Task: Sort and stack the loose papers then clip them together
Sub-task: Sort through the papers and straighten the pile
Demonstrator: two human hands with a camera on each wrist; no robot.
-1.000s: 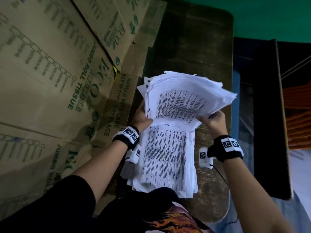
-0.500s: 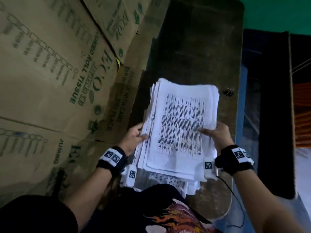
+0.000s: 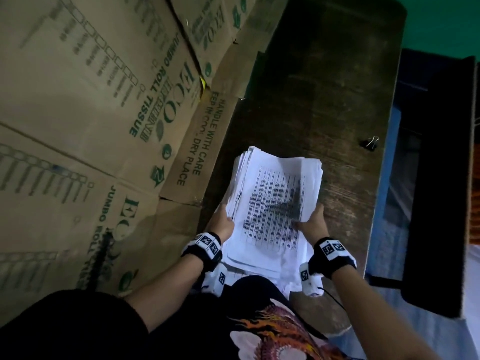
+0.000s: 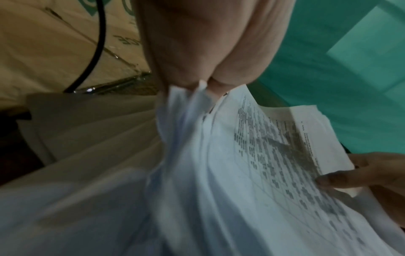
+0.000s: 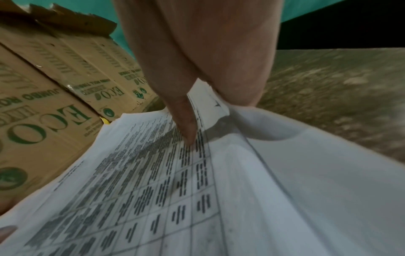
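A thick stack of white printed papers (image 3: 272,201) lies lengthwise over the dark wooden table (image 3: 324,81), its near end reaching my lap. My left hand (image 3: 223,222) grips the stack's left edge, fingers hidden underneath. My right hand (image 3: 310,222) holds the right edge, thumb on the top sheet. In the left wrist view the paper stack (image 4: 252,173) fans out below my left hand (image 4: 203,84). The right wrist view shows my right hand (image 5: 203,107) pinching the printed top sheet (image 5: 153,181) with the thumb. A black binder clip (image 3: 370,144) lies on the table to the far right.
Brown cardboard boxes (image 3: 91,126) printed "JUMBO ROLL TISSUE" stand close along the left side of the table. A dark bench or chair (image 3: 436,178) runs along the right beyond the table edge. A green wall (image 3: 441,19) is behind.
The lifted upper bundle has come down onto the lower sheets, forming one stack. Both hands slid toward me along the stack's sides. The binder clip is now uncovered at the right.
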